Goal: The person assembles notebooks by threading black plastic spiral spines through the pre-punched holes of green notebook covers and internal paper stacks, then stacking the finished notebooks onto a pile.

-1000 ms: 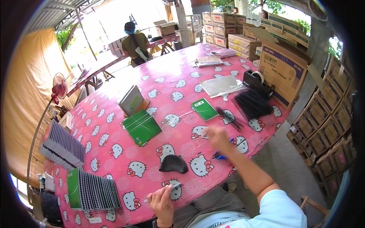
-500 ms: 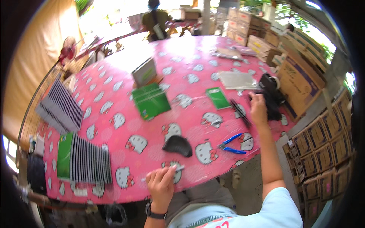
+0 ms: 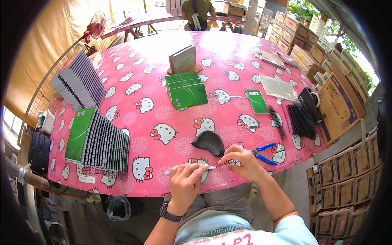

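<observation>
My left hand (image 3: 188, 179), with a dark watch on its wrist, closes round a thin pale rod (image 3: 212, 167) near the front table edge. Just to the right, my right hand (image 3: 241, 161) pinches a short black spiral coil (image 3: 221, 163) against the rod's tip; the fingers hide part of it, and whether it is threaded on the rod I cannot tell. A black curved tray (image 3: 209, 142) lies just beyond the hands. Blue-handled pliers (image 3: 264, 154) rest right of my right hand. Black spiral coils (image 3: 301, 119) lie piled at the table's right side.
Green spiral notebooks (image 3: 81, 134) stand stacked at left, with more bound stacks (image 3: 79, 81) behind. Green notebooks (image 3: 185, 90) lie mid-table before a small stand (image 3: 182, 59). A single green booklet (image 3: 257, 101), a clear plastic packet (image 3: 278, 87) and cartons (image 3: 341, 106) are at right. A person (image 3: 198, 14) is far off.
My right hand has come from the coil pile at the right to beside my left hand, bringing a black coil. The view has shifted, so the table appears further right.
</observation>
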The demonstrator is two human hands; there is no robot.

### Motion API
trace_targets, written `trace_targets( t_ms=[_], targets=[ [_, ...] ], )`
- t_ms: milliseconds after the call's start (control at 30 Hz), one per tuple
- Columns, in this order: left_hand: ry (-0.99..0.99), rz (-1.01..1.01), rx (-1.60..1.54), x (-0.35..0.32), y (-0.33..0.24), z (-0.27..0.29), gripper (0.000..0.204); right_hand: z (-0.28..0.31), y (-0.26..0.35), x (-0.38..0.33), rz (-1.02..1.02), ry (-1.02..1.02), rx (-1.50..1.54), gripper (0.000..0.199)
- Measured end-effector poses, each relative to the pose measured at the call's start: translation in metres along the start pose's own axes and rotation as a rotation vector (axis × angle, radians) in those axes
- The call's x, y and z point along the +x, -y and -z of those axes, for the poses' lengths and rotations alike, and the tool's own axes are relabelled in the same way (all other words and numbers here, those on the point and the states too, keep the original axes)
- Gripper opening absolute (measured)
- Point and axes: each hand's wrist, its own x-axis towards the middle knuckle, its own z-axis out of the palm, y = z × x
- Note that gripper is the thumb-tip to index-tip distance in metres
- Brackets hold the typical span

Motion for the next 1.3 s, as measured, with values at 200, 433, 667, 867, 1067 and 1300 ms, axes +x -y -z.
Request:
trace_targets(
  t_ms=[200,433,667,867,1067,1300],
  targets=[
    [-0.002,0.002,-0.009,-0.001,-0.001,0.002,0.024,0.005,-0.004,0.004,0.053,0.141,0.01,0.026],
    [0.006,0.011,0.012,-0.003,-0.001,0.001,0.022,0.006,-0.007,0.0,-0.004,0.267,0.047,0.023],
    [-0.001,0.028,0.016,0.001,-0.006,0.0,0.017,0.004,-0.005,0.005,0.116,0.27,-0.056,0.022],
    [-0.008,0.0,0.049,0.001,-0.005,-0.001,0.015,0.005,-0.009,0.001,0.061,0.358,-0.077,0.027],
    [-0.014,0.006,0.068,0.002,-0.002,-0.001,0.014,0.003,0.001,0.002,0.282,0.158,-0.281,0.038],
    [0.027,0.058,0.044,0.003,-0.01,0.003,0.016,-0.001,-0.004,0.0,0.112,0.201,-0.058,0.051]
  ],
)
